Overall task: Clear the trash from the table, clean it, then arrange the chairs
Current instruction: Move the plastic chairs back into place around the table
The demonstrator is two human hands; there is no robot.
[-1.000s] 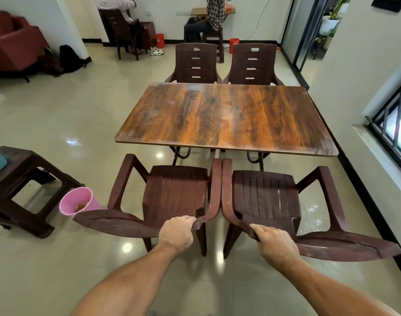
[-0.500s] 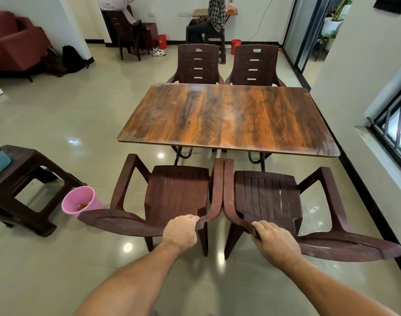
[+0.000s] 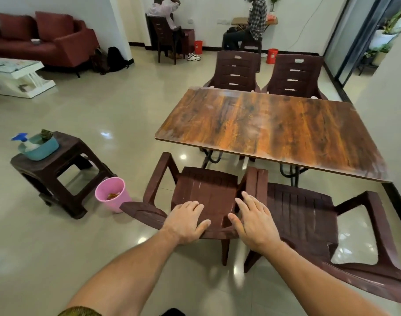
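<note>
Before the long edge of the desk [image 3: 274, 124], seats facing it, armrests touching: left chair [image 3: 206, 190], right chair [image 3: 302, 213]; left hand [image 3: 186, 221], right hand [image 3: 255, 224] at left backrest, fingers [image 3: 246, 200] straight, spread

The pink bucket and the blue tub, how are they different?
The pink bucket stands on the floor; the blue tub sits on the stool. The bucket is tall and narrow, the tub low and wide. The bucket holds orange scraps; the tub holds a spray bottle. Both are open on top.
</note>
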